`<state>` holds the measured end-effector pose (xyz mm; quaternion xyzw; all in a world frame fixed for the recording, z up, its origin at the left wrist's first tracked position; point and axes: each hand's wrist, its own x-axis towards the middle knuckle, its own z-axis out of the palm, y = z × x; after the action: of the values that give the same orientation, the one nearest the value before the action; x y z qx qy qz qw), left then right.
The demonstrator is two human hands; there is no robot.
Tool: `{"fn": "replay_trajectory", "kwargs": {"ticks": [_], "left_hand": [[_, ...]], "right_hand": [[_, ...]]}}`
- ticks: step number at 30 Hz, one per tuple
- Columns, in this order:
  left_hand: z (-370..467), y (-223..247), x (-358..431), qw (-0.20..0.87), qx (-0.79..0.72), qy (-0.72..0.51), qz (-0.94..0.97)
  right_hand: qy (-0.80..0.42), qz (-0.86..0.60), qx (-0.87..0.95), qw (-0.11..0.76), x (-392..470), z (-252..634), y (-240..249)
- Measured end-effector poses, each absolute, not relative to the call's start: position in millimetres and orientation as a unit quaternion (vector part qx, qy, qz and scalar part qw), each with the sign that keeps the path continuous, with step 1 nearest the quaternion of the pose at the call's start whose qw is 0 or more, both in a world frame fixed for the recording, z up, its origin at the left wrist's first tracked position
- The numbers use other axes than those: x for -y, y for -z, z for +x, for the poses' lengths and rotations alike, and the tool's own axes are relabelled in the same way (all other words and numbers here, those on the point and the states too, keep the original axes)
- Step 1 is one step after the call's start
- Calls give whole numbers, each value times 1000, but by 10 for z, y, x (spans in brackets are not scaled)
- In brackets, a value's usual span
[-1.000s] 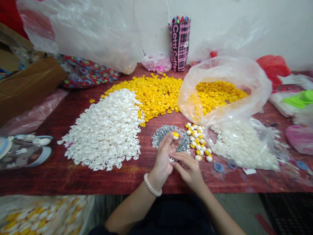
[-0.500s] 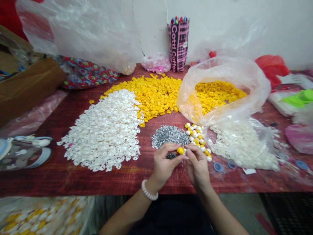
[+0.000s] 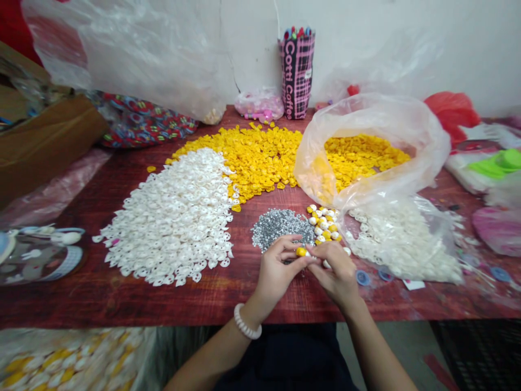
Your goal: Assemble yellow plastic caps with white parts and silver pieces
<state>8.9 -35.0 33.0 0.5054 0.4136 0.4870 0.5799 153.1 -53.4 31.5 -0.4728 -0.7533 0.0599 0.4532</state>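
Between the fingertips of both hands is a small yellow-and-white plastic piece (image 3: pixel 302 252). My left hand (image 3: pixel 280 271) is closed on its yellow side, with a white coiled band round the wrist. From the right, my right hand (image 3: pixel 334 269) pinches at its white side; its fingers partly cover the piece. Just beyond the hands lies a pile of small silvery bits (image 3: pixel 280 224). Next to that pile sit several joined yellow-and-white pieces (image 3: pixel 325 224). A heap of white plastic parts (image 3: pixel 171 222) spreads to the left, and yellow plastic parts (image 3: pixel 260 160) lie behind.
An open clear bag (image 3: pixel 427 136) lies over yellow parts at the right. In front of it, another bag holds white pieces (image 3: pixel 407 244). A plaid paper bag (image 3: pixel 298 76) stands at the wall. At left are a clear jar (image 3: pixel 40 255) and a cardboard box (image 3: pixel 49 146).
My right hand has turned over, its back now more upward, and its fingers have shifted around the piece. My left hand stays nearly in place.
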Motion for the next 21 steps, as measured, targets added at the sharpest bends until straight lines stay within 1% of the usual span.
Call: {"fn": "replay_trajectory", "kwargs": {"ticks": [3,5,6,7,10,12,14,15,17,19,21], "left_hand": [[-52,-289,200,519,-434,-436,593],[-192,-231,-12,492,-462,-421,606],[-269,-200,-149,441,-501,-416,617],[-346,-174,-301,365,-544,-406,638],[-534,-139,-763,138,-624,-323,699],[-591,-147,-1009,53,-638,-268,720],[-591,-156,-1173,8,-638,-233,734],[-576,-154,-1225,-5,-634,-218,742],[-537,-135,-1284,-19,-623,-193,758],[-506,-106,-1304,-22,-611,-176,771],[-494,-88,-1307,-15,-605,-176,777]], "right_hand": [[-67,-531,720,441,510,1696,-248],[-40,-581,702,409,449,1867,-205],[-20,-602,701,382,406,1956,-181],[4,-617,705,351,360,2038,-154],[89,-652,705,264,232,2204,-54],[130,-677,692,215,177,2239,11],[148,-693,683,180,154,2232,49],[153,-697,679,173,152,2219,54],[166,-700,669,187,164,2175,29],[177,-694,659,229,187,2101,-28],[162,-672,668,276,206,1981,-89]]}}
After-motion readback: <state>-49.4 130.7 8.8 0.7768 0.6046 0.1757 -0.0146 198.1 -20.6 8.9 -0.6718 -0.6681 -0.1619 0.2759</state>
